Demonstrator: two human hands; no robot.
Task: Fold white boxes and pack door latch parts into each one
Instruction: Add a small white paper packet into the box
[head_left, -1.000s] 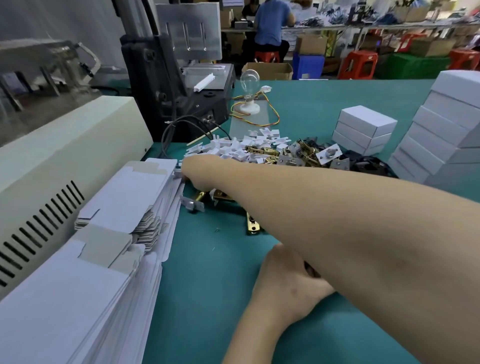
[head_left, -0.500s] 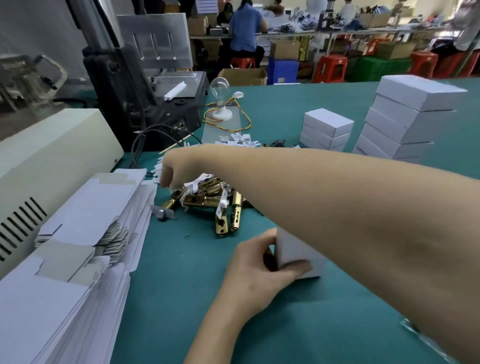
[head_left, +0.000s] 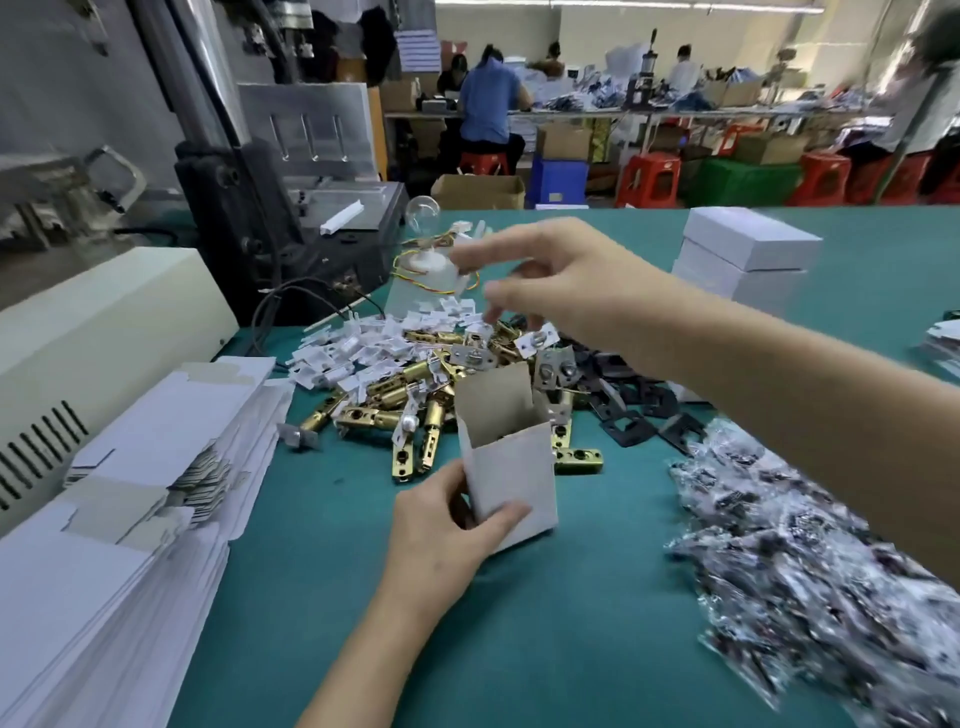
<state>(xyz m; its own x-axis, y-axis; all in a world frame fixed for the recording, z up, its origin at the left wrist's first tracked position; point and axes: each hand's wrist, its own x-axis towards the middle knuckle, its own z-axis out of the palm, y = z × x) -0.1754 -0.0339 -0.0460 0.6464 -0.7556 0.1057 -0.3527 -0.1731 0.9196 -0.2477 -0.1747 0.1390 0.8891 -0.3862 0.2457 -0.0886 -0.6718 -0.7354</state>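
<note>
Left hand (head_left: 441, 525) grips the open box (head_left: 511, 467), which stands on the bench (head_left: 519, 649). Right hand (head_left: 561, 291) hovers beyond it, fingers loosely spread (blurred), above the latches (head_left: 415, 410) heaped behind the box.

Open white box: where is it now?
Centre of the head view: the left hand grips the open white box, directly in front of the brass latch pile.

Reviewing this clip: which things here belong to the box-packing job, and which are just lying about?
Job: open white box, gripped by left hand; right hand; brass latch bolts; flat box blanks; finished boxes; black plates.
Lying about: light bulb; black machine; beige machine.
</note>
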